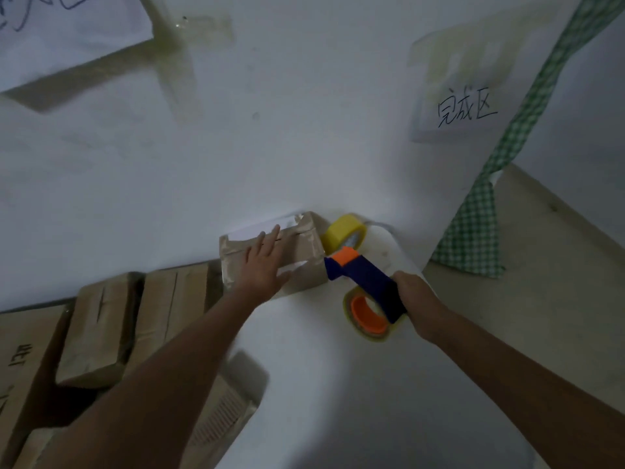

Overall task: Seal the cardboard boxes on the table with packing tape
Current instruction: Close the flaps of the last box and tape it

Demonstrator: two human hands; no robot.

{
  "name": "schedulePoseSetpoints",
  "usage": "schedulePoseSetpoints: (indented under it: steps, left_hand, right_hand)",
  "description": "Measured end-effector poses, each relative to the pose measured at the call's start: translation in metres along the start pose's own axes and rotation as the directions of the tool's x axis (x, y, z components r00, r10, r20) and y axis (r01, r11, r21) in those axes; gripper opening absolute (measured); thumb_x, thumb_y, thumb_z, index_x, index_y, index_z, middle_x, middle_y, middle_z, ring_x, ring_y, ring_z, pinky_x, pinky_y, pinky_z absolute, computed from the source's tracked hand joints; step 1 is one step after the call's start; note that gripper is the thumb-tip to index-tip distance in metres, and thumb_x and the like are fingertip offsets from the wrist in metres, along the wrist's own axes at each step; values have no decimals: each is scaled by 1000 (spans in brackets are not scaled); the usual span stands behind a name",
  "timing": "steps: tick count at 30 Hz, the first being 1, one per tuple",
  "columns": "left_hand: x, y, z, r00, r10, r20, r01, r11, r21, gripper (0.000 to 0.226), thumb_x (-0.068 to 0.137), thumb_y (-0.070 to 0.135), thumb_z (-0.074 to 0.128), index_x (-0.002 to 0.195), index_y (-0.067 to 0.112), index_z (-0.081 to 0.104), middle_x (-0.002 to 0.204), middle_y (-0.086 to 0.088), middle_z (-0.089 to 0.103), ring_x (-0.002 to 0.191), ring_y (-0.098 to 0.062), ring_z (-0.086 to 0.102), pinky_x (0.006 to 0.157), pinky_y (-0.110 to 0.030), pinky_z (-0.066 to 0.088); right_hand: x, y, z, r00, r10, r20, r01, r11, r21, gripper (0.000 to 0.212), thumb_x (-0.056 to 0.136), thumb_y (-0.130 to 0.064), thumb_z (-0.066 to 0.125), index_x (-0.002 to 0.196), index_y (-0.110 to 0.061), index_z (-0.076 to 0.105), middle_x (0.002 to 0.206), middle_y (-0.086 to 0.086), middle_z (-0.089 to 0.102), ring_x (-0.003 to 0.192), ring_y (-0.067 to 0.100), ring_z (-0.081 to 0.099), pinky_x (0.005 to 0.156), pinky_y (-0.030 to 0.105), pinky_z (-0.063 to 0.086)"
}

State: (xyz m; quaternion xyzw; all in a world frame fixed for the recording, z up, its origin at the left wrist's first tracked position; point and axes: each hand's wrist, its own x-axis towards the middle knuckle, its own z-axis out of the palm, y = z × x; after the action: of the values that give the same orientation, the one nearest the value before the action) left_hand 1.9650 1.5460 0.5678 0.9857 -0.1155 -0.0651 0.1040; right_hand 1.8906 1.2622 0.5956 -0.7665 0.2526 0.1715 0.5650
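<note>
From the head camera, a small cardboard box [270, 252] sat on the white table [304, 147], just below centre. The left hand [267, 262] lay flat on its top, fingers straight. The right hand [417, 299], at four o'clock of the box, gripped a blue-and-orange tape dispenser [362, 279] whose head touched the box's right end. A yellow tape roll [345, 236] stood at two o'clock of the box

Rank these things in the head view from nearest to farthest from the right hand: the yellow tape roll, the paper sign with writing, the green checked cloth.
From the right hand:
1. Yellow tape roll, just ahead, beside the box.
2. Green checked cloth, to the right, hanging off the table edge.
3. Paper sign, far ahead on the right.
</note>
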Motion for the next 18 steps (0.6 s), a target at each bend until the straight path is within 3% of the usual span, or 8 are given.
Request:
schedulePoseSetpoints:
  steps: [3, 6, 12, 18]
  left_hand:
    - [28, -13, -5, 995, -65, 79, 61, 996, 61, 101, 87, 62, 58, 156, 29, -9, 164, 3, -18, 151, -29, -12, 119, -54, -1]
    - [40, -25, 3, 980, -78, 182, 65, 995, 78, 103, 84, 67, 59, 157, 32, -6, 163, 4, -18, 148, -38, -17, 115, -61, -7]
    - [27, -47, 24, 969, 24, 246, -28, 999, 15, 98, 86, 60, 61, 156, 35, -3, 164, 8, -12, 147, -45, -13, 113, -70, 8]
    - [-38, -43, 29, 946, 172, 274, -185, 982, 24, 95, 69, 85, 30, 136, 60, -32, 153, 27, -30, 143, -26, -30, 105, -79, 8]
  right_hand:
    - [5, -3, 7, 998, 56, 40, -60, 993, 106, 52, 98, -51, 41, 91, -6, 65, 86, 10, 64, 81, 26, 61, 75, 37, 43]
    - [8, -9, 12, 1000, 18, 26, -22, 990, 140, 66, 89, -63, 51, 102, -1, 69, 94, 18, 69, 84, 29, 64, 73, 34, 46]
    - [10, -21, 23, 995, -79, -58, 84, 993, 81, 63, 89, -57, 55, 92, 6, 66, 79, 15, 58, 70, 25, 55, 67, 34, 39]
    - [-12, -24, 32, 977, -208, -41, 210, 976, 65, 54, 84, -63, 58, 75, -10, 56, 70, 13, 43, 62, 23, 44, 61, 34, 31]
